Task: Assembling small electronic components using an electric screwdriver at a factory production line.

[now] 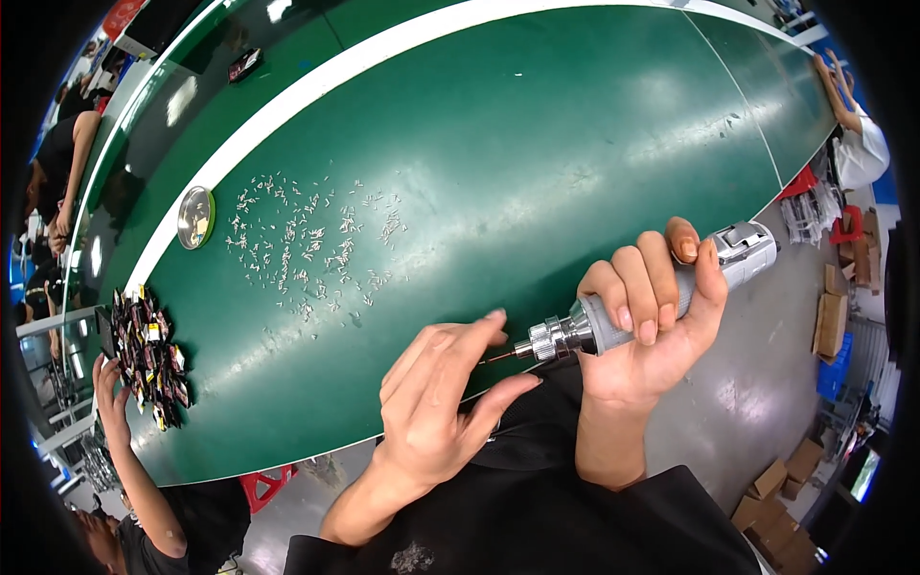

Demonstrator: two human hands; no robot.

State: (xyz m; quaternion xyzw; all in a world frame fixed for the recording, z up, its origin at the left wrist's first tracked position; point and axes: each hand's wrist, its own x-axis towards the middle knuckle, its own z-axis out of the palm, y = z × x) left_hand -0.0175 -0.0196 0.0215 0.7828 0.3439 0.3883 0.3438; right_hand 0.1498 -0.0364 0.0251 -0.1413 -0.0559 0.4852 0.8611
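Observation:
My right hand (652, 321) is wrapped round a grey electric screwdriver (606, 326), palm up. Its metal chuck and thin bit (500, 357) point left toward my other hand. Beside the bit's tip is my left hand (436, 393), its thumb and forefinger apart on either side. No object shows between those fingers, though their inner sides are partly hidden. On the green table (594, 125) beyond my hands lie many small, pale, thin pieces (311, 244), scattered loosely. They are too small to name.
A round shallow dish (196, 218) with a green rim stands beside the white strip. At the left, another person's hand (110, 383) touches a heap of small dark items (149, 359). More people sit along the far left and at the upper right. Cardboard boxes (781, 489) stand at the right.

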